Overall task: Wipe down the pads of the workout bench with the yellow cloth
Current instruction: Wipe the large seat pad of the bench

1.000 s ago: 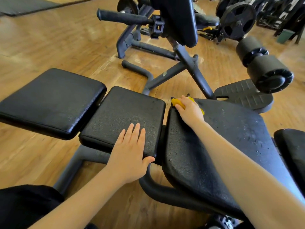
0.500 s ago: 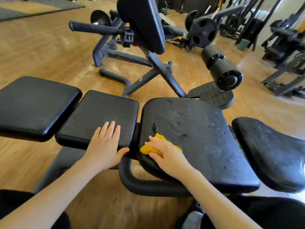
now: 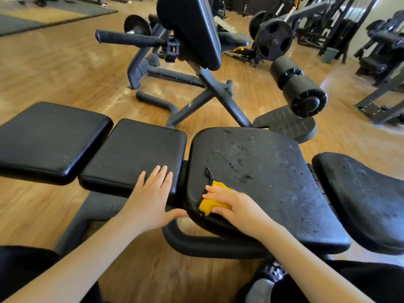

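Observation:
The workout bench has several black pads in a row: a far-left pad [image 3: 50,138], a middle pad [image 3: 135,149], a wide pad [image 3: 262,171] speckled with droplets, and a right pad [image 3: 367,197]. My right hand [image 3: 236,206] presses the yellow cloth [image 3: 209,203] flat against the wide pad's near-left corner; a dark loop of the cloth sticks out beyond my fingers. Flat on the middle pad's near-right corner rests my left hand [image 3: 150,200], fingers spread, thumb hanging over the edge toward the frame tube [image 3: 196,241].
Behind the bench stands another machine with an angled black pad [image 3: 192,29], a foam handle bar [image 3: 129,39], foam rollers [image 3: 301,92] and a footplate [image 3: 284,125]. Weight plates [image 3: 274,40] and racks fill the back right. The floor is wood.
My right hand pulled the cloth from the wide pad's far-left corner down to its near-left corner. The left hand stayed on the middle pad. My view shifted right.

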